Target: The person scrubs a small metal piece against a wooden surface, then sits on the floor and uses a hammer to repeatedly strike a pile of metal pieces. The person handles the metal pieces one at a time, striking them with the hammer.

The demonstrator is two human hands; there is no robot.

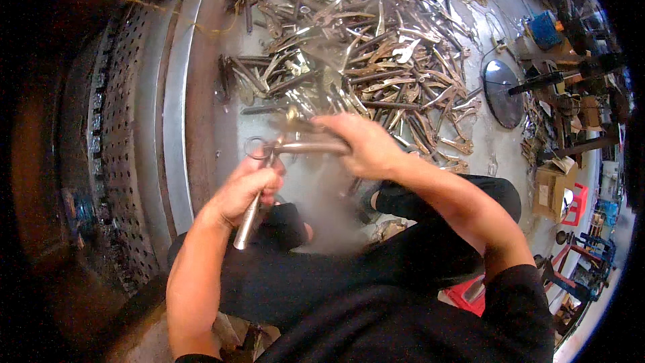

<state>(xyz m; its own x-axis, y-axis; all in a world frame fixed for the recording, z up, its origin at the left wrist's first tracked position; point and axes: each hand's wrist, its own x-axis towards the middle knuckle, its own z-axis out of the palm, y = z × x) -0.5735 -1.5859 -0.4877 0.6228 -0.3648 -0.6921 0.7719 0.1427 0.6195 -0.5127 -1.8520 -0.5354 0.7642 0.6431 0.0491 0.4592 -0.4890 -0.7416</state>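
Note:
My left hand point(254, 185) is closed around a shiny metal tool handle point(247, 228), whose lower end sticks out below the fist. A thin ring point(256, 148) shows at the top of that hand. Gripped in my right hand point(366, 144) is a grey metal bar-like handle point(312, 147), held roughly level. Its left end meets the upper end of the left-hand piece. Blur at the meeting point hides whether the two handles are joined. Just beyond both hands a large heap of metal plier-like pieces point(383, 67) covers the floor.
To the left stands a long metal frame point(178, 107) beside a perforated panel point(127, 114). A round black base with a pole point(502, 94) is right of the heap. Cardboard boxes point(551, 191), a red stool point(576, 203) and a blue container point(543, 30) stand farther right.

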